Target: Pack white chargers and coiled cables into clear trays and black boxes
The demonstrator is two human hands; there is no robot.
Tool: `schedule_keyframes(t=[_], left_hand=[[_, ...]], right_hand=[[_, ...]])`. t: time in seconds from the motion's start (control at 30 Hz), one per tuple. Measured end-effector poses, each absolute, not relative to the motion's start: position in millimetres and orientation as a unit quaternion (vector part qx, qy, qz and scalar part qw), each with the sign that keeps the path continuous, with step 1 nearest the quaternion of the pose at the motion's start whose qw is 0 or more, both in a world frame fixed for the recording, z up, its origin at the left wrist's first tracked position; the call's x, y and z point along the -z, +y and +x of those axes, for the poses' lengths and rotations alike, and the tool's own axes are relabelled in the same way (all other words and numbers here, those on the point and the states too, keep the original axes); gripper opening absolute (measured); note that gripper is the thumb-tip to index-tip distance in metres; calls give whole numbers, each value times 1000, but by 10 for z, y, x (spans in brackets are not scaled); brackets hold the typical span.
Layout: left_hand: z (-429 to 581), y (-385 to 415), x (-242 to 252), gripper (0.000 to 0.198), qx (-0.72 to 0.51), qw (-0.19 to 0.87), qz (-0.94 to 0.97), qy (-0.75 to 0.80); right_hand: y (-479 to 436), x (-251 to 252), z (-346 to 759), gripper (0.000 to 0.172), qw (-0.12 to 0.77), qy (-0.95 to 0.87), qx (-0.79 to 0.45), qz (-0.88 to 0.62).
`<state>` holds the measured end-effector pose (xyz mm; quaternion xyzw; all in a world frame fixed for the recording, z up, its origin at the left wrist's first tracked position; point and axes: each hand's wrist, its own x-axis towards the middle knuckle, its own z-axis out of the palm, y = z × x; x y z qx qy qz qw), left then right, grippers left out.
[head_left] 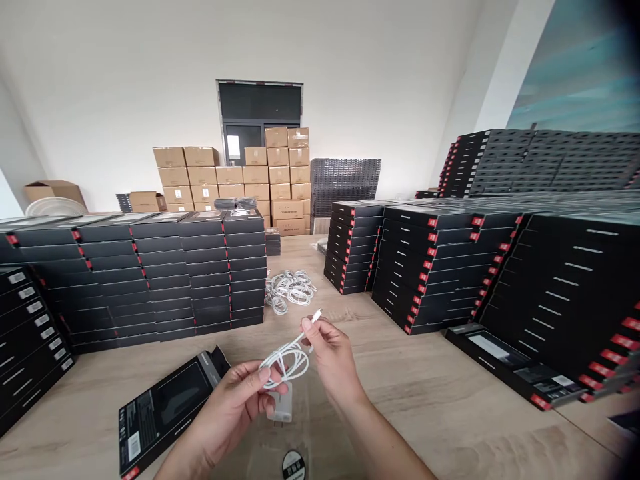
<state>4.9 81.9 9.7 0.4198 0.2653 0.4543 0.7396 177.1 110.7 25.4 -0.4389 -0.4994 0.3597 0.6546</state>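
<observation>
A coiled white charging cable (293,367) is held between my two hands above the wooden table. My left hand (245,393) is closed on the coil's left side, thumb on top. My right hand (330,350) pinches the cable near its plug end, and the small metal connector points up and away. Just below the coil lies a white power adapter (281,407) with two prongs, partly hidden by my left fingers. A black box (170,407) with an open end flap rests left of my left forearm. Nearer to me is a round black label (293,465) on something clear.
A heap of white cables (290,291) lies farther up the table (350,313). Stacks of black boxes stand on the left (165,273) and right (425,267). One black box (515,363) lies flat at the right. Brown cartons (255,175) are piled against the back wall.
</observation>
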Motion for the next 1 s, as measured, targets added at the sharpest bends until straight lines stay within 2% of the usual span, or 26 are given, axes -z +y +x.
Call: schedule_keyframes(t=[0.27,0.57,0.87,1.0], left_hand=[[34,845,-99,23,-456,685,480,304],[-18,771,-8,20,-484,750,406,196],[51,703,-65,30,-394,819,390,149],[18,742,-96,28,-471,800,329,175]], right_hand=[[1079,-310,1758,32,643,-528,-353,-428],[1010,-326,1709,33,608,-555,-397,-407],[971,-383,1673,34,621,-508,-452,-390],[1039,-370,1764,32,623,-450,-534,-352]])
